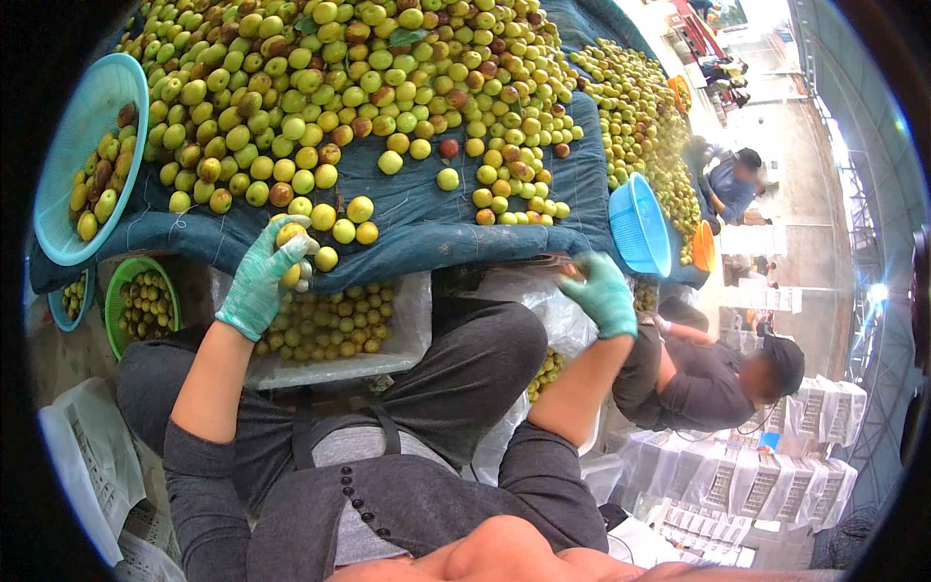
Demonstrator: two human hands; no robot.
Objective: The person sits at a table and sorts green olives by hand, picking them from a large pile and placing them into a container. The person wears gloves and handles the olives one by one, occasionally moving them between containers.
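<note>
My left hand [256,280], in a green knitted glove with pale fingertips, holds two yellow-green fruits, apparently jujubes [291,234]. It is at the near edge of a blue cloth [480,244], beside several loose fruits. My right hand [602,292], gloved the same way, is past the cloth edge on the right, above a plastic-lined container. A reddish-brown fruit [572,271] shows at its fingertips, partly hidden and blurred. A large heap of green and brown-blotched fruits [349,80] covers the cloth. Under my left hand, a crate with a plastic liner [414,331] holds more fruits.
A light-blue basket [54,211] with browner fruits stands left, above a green basket [109,320]. Another blue basket [640,225] sits at the right cloth edge, near an orange basket [703,247]. A co-worker [698,378] sits close on my right, before stacked crates [734,480].
</note>
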